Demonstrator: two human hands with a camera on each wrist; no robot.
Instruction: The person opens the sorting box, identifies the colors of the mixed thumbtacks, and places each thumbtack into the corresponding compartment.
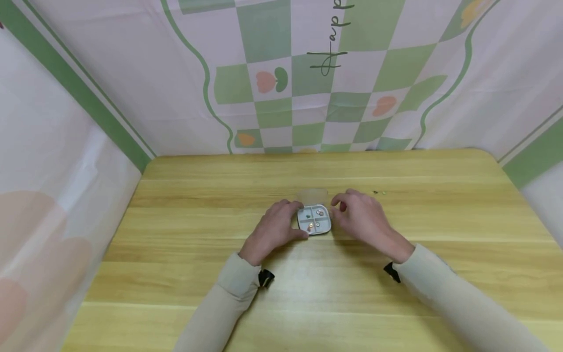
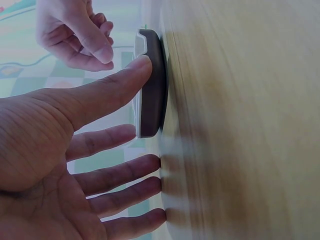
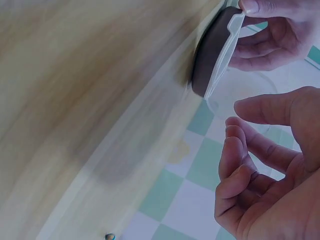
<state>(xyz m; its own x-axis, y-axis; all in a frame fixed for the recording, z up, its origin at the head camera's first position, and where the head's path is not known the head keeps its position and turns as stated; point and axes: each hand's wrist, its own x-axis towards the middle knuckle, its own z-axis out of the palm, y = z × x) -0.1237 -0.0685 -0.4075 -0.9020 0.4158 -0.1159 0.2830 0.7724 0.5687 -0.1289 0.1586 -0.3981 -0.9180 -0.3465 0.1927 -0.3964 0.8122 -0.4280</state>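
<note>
Holding rounded case (image 2: 153,100), clear lid (image 1: 313,196), woodgrain table (image 1: 303,303)

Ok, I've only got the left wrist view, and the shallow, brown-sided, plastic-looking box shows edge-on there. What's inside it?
Observer: From the head view, the box is divided into four pale compartments, with tiny, shiny-looking items lying in them.
Operator: Does it have a lid, and is that open?
Observer: Yes, a clear, rounded, plastic-looking lid lies open beyond the box's far edge.
Operator: Anything loose on the table to the right?
Observer: Two tiny pieces sit on the yellowish, wood-grained table, to the right of the right hand's knuckles: a dark piece and a yellowish piece.
</note>
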